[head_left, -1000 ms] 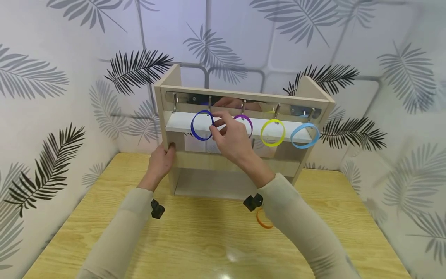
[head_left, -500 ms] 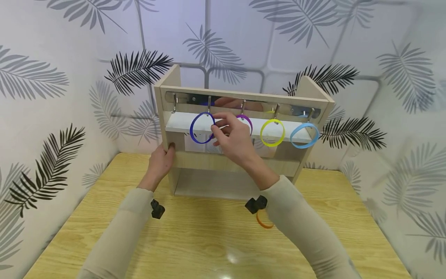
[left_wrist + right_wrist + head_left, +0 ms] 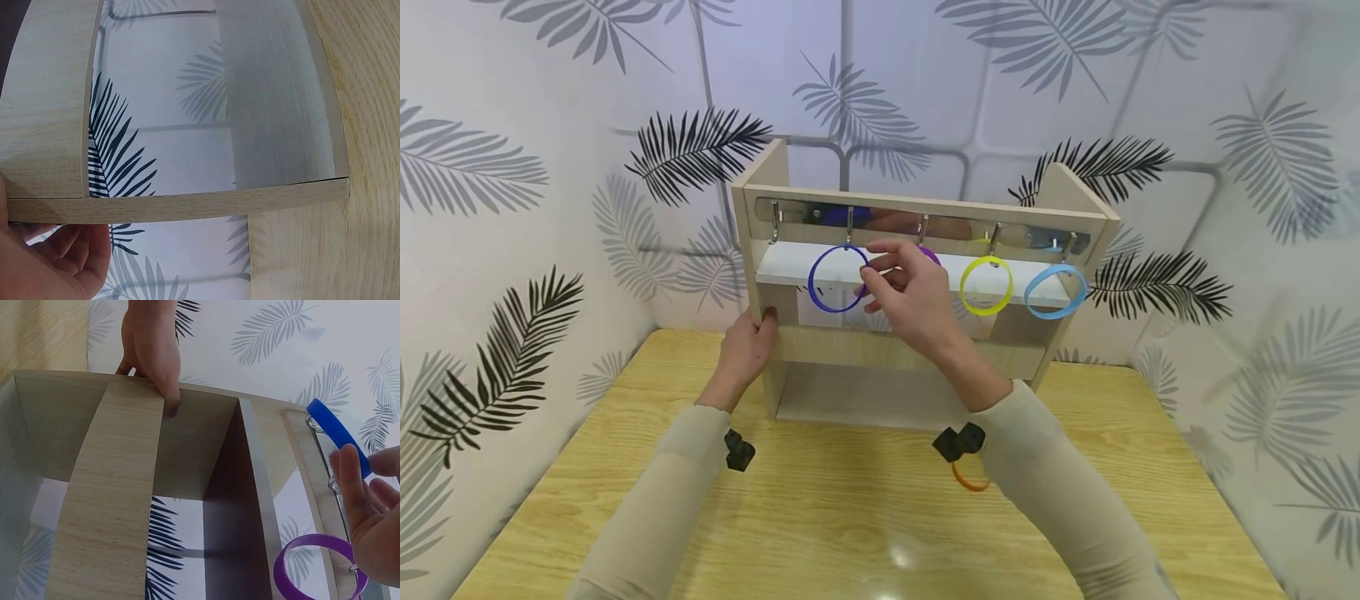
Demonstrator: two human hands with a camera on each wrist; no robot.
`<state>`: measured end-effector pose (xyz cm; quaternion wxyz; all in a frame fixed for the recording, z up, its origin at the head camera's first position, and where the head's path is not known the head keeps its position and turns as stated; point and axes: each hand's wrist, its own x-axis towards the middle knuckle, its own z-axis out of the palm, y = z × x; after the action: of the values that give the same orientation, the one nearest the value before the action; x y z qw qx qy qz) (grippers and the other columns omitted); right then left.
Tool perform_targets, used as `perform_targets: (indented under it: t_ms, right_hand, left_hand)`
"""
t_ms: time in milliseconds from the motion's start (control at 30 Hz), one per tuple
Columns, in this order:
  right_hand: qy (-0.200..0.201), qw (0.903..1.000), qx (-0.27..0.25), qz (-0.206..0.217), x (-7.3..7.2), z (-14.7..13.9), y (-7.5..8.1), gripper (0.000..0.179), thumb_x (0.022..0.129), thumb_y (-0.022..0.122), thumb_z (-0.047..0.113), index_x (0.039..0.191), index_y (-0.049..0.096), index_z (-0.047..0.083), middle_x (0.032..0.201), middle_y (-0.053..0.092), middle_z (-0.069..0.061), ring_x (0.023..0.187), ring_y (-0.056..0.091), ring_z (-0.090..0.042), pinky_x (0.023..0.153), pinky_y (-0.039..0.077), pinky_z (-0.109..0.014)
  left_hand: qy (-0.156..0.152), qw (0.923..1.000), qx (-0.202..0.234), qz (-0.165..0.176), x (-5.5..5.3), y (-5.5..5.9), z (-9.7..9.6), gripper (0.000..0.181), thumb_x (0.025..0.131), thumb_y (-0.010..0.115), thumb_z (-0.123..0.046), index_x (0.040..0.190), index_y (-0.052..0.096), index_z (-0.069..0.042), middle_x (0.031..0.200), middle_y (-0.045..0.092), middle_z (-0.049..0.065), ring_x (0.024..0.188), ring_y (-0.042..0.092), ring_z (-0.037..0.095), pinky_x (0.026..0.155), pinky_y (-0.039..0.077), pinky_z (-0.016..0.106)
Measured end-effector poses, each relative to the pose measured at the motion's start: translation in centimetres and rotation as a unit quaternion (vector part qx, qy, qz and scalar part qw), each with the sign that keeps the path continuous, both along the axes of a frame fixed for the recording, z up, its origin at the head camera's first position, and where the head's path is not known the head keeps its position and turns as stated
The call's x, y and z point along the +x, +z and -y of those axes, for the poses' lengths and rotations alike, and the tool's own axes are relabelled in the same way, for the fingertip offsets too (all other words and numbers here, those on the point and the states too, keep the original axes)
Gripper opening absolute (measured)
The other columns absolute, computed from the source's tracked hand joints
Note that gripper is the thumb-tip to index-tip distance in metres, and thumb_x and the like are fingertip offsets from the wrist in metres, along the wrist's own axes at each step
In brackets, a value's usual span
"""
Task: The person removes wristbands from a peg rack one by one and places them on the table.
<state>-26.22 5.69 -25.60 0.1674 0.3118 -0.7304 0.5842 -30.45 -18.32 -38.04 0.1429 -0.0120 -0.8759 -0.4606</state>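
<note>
My right hand (image 3: 917,292) pinches the right edge of a dark blue ring (image 3: 814,293) between thumb and fingertips. The ring's top is level with the tip of the second hook (image 3: 849,227) from the left; I cannot tell whether it bears on it. In the right wrist view the blue ring (image 3: 334,430) appears edge-on between the fingers. At the left, my left hand (image 3: 747,346) grips the side panel of a pale wooden rack (image 3: 865,343). A purple ring (image 3: 282,575), partly behind my right hand in the head view, hangs from the middle hook.
Farther right on the rack hang a yellow ring (image 3: 987,312) and a light blue ring (image 3: 1056,315). The leftmost hook (image 3: 775,221) is bare. An orange ring (image 3: 970,482) lies on the wooden table (image 3: 850,517), partly behind my right wrist's camera. Leaf-patterned walls stand close behind.
The dark blue ring has shifted slightly down and turned more face-on to the head view. My right hand has moved a little right, covering more of the purple ring. My left hand has stayed still.
</note>
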Motion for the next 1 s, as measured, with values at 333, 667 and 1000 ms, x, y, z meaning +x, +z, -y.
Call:
perform_targets:
  t_ms: [333, 667, 1000]
  right_hand:
    - [0.008, 0.9985, 0.05, 0.02, 1.2, -1.7, -1.4, 0.022, 0.09, 0.062, 0.001, 0.112, 0.057, -0.002, 0.095, 0.064, -0.017, 0.074, 0.066, -0.025, 0.063, 0.054, -0.034]
    - [0.001, 0.9937, 0.11, 0.019, 1.9, -3.6, -3.1, 0.016, 0.09, 0.063, 0.004, 0.105, 0.063, -0.002, 0.092, 0.067, -0.016, 0.069, 0.066, -0.021, 0.062, 0.054, -0.034]
    - [0.03, 0.9898, 0.138, 0.02, 2.1, -5.1, -5.3, 0.012, 0.089, 0.063, 0.002, 0.1, 0.063, -0.003, 0.086, 0.067, -0.013, 0.07, 0.065, -0.015, 0.063, 0.054, -0.033]
  left_hand:
    - [0.003, 1.0, -0.003, -0.004, 0.0, -0.1, -0.1, 0.056, 0.1, 0.027, -0.042, 0.137, 0.043, -0.002, 0.124, 0.053, 0.027, 0.103, 0.054, 0.04, 0.084, 0.044, 0.054]
    - [0.011, 0.9999, -0.004, -0.003, -0.1, 0.1, 0.0, 0.056, 0.1, 0.028, -0.043, 0.135, 0.045, -0.003, 0.122, 0.054, 0.027, 0.101, 0.055, 0.039, 0.083, 0.044, 0.054]
    - [0.008, 1.0, -0.003, -0.004, -0.1, -0.2, 0.0, 0.057, 0.099, 0.027, -0.044, 0.136, 0.044, -0.004, 0.122, 0.054, 0.026, 0.101, 0.054, 0.038, 0.082, 0.044, 0.054]
